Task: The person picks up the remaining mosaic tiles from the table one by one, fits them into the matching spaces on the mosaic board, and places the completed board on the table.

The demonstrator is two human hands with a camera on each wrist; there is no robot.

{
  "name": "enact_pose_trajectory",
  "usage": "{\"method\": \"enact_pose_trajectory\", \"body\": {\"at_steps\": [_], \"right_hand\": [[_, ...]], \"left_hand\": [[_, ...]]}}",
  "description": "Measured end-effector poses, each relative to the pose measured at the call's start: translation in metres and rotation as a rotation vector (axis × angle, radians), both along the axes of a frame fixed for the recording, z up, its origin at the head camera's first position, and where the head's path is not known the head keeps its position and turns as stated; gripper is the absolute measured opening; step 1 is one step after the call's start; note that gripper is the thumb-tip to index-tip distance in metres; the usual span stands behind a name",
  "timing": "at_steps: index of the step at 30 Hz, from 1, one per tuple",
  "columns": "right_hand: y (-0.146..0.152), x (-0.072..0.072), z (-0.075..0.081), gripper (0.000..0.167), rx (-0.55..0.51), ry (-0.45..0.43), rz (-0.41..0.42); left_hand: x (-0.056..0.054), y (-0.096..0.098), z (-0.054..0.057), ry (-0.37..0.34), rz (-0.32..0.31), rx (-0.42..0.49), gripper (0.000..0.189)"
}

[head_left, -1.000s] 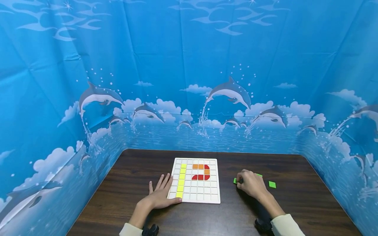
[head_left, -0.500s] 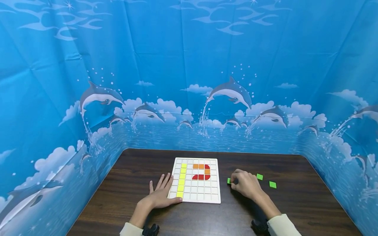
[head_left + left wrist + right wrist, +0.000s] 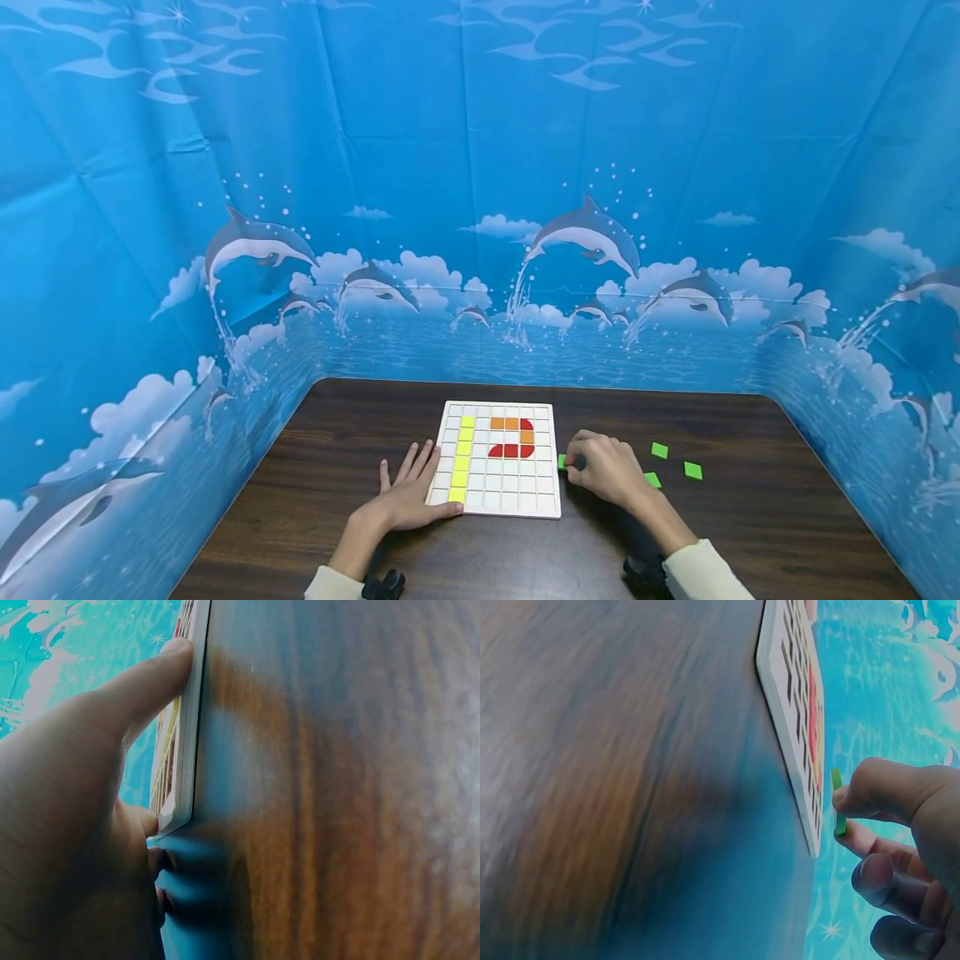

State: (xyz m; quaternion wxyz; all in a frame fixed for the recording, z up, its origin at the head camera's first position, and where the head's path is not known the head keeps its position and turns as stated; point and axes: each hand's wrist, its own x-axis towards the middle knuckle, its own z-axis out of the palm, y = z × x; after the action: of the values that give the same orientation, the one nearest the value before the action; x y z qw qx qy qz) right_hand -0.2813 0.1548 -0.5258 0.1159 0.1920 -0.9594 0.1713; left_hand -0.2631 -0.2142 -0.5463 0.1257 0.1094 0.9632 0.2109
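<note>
A white grid board [image 3: 510,482] lies flat on the table, with a column of yellow tiles [image 3: 460,463] and a curved figure of orange tiles [image 3: 504,423] and red tiles [image 3: 511,451] set in its squares. My left hand [image 3: 405,498] rests at the board's left edge with fingers spread; in the left wrist view its thumb [image 3: 154,682] lies on the near rim. Just off the right edge, my right hand [image 3: 603,468] pinches a green square tile [image 3: 838,802] between thumb and finger. The tile is raised above the table, apart from the board.
Several loose green tiles lie right of my right hand, among them a far tile [image 3: 659,450], a right tile [image 3: 693,471] and one by the wrist [image 3: 652,480]. The dark wooden table [image 3: 780,500] is enclosed by a blue dolphin-print curtain [image 3: 480,208].
My right hand has moved left toward the board, carrying the green tile and uncovering the loose tiles behind it. My left hand and the board have stayed still.
</note>
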Motion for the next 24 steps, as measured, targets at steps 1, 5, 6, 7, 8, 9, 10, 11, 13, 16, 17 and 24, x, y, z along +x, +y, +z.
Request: {"method": "enact_pose_trajectory", "body": {"at_steps": [1, 5, 6, 7, 8, 9, 10, 11, 13, 16, 17, 24], "right_hand": [[-0.002, 0.000, 0.001, 0.015, 0.000, 0.004, 0.006], [-0.009, 0.001, 0.003, 0.015, -0.001, 0.017, 0.033], [-0.010, 0.001, 0.003, 0.015, -0.001, 0.018, 0.040], [-0.012, 0.000, 0.004, 0.014, -0.001, 0.019, 0.047], [-0.014, 0.000, 0.004, 0.013, 0.001, 0.020, 0.054], [-0.016, 0.000, 0.004, 0.012, 0.001, 0.020, 0.060], [-0.017, -0.001, 0.004, 0.011, 0.003, 0.021, 0.067], [-0.019, -0.001, 0.005, 0.011, 0.006, 0.022, 0.073], [-0.023, -0.002, 0.006, 0.009, 0.007, 0.021, 0.091], [-0.029, -0.002, 0.007, 0.008, 0.008, 0.022, 0.121], [-0.031, -0.002, 0.007, 0.008, 0.006, 0.020, 0.132], [-0.045, -0.004, 0.009, 0.004, -0.012, 0.025, 0.191]], "left_hand": [[-0.001, -0.001, -0.003, 0.008, -0.007, 0.010, 0.121], [-0.001, -0.003, -0.007, 0.025, -0.023, 0.036, 0.123], [-0.001, -0.002, -0.006, 0.022, -0.021, 0.033, 0.123], [-0.001, -0.002, -0.005, 0.018, -0.018, 0.027, 0.124], [0.000, -0.001, -0.001, 0.010, -0.011, 0.024, 0.124], [0.001, 0.000, -0.001, 0.007, -0.009, 0.021, 0.123], [0.001, 0.000, 0.000, 0.002, -0.005, 0.012, 0.123], [0.001, 0.000, 0.001, 0.000, -0.003, 0.004, 0.122], [0.001, 0.001, 0.004, -0.007, 0.003, 0.002, 0.122], [0.001, 0.001, 0.005, -0.006, 0.002, -0.010, 0.122], [0.001, 0.001, 0.005, -0.006, 0.002, -0.014, 0.122], [0.002, 0.001, 0.004, -0.008, 0.006, -0.034, 0.120]]}}
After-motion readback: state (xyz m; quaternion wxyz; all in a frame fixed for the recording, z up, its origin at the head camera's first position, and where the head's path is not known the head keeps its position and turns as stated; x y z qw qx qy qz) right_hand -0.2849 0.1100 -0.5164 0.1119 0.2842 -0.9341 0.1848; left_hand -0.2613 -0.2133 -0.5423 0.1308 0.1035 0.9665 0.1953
